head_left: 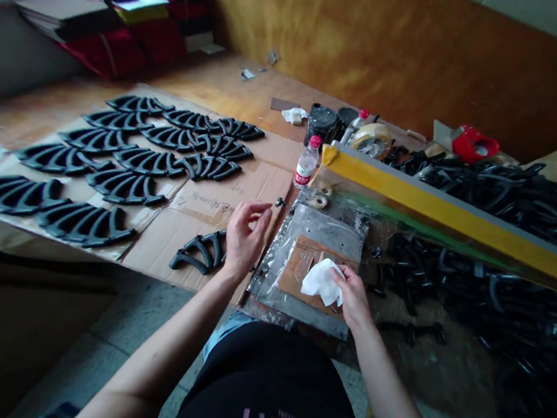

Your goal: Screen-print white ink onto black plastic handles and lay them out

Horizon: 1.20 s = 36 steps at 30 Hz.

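Wooden workbench (237, 80), cardboard (208, 204) covering the left part. The fanned-out black curved parts (150, 162) there look like the finished lot, I'd guess, and the messy black pile (494, 297) on the right what's left. Right hand (353, 297) pinches a white cloth (319, 279) over a brown board (298, 251). Left hand (248, 232), loosely curled, partly hides a shorter black row (205, 254); can't tell if it's holding anything. Pile's dark and cut off.

head view | at wearer's head | facing forward, down | table (222, 82) close below
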### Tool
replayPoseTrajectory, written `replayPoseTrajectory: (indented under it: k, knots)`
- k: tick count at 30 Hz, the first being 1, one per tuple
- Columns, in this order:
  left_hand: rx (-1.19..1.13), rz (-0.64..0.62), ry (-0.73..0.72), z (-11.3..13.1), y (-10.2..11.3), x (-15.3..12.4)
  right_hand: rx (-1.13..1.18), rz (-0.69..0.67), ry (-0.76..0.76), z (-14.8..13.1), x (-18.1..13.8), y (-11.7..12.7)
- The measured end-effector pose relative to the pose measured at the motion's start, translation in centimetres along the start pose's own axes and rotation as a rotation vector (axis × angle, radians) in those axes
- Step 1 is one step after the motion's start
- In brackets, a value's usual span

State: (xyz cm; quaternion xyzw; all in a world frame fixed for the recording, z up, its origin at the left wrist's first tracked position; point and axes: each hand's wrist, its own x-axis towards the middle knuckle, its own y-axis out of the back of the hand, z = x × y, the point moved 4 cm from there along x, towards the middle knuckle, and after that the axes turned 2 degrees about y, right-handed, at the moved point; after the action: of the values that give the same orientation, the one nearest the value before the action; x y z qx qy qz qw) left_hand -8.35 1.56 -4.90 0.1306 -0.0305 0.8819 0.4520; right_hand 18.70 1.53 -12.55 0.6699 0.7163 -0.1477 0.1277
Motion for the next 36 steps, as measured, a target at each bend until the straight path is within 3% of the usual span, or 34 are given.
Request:
replayPoseTrajectory:
  k: [3, 6, 10, 15, 27, 32, 36]
  knots:
    - [-0.13, -0.034, -0.059, 3.2, -1.8, 0.1, -0.065, 0.008, -0.018, 1.0, -0.7, 0.6]
    - [-0.128, -0.147, -0.101, 3.7, -3.0, -1.2, -0.091, 0.022, -0.065, 2.1, -0.6, 1.2]
    - [-0.023, -0.205, -0.101, 1.4, -3.2, -3.5, -0.141, 0.03, -0.139, 3.1, 0.6, 1.9]
    - [0.027, -0.202, 0.013, -1.6, -1.7, -5.8, -0.208, 0.047, -0.209, 3.3, 1.0, 2.2]
    - [0.061, -0.172, 0.133, -5.5, 0.1, -6.0, -0.295, 0.117, -0.27, 3.4, 1.2, 2.2]
    - [0.164, -0.163, 0.148, -6.8, 0.9, -6.4, -0.403, 0.083, -0.198, 3.4, 1.2, 2.3]
    - [0.274, -0.137, 0.121, -8.0, 2.3, -7.1, -0.614, -0.018, -0.083, 2.9, 1.6, 1.3]
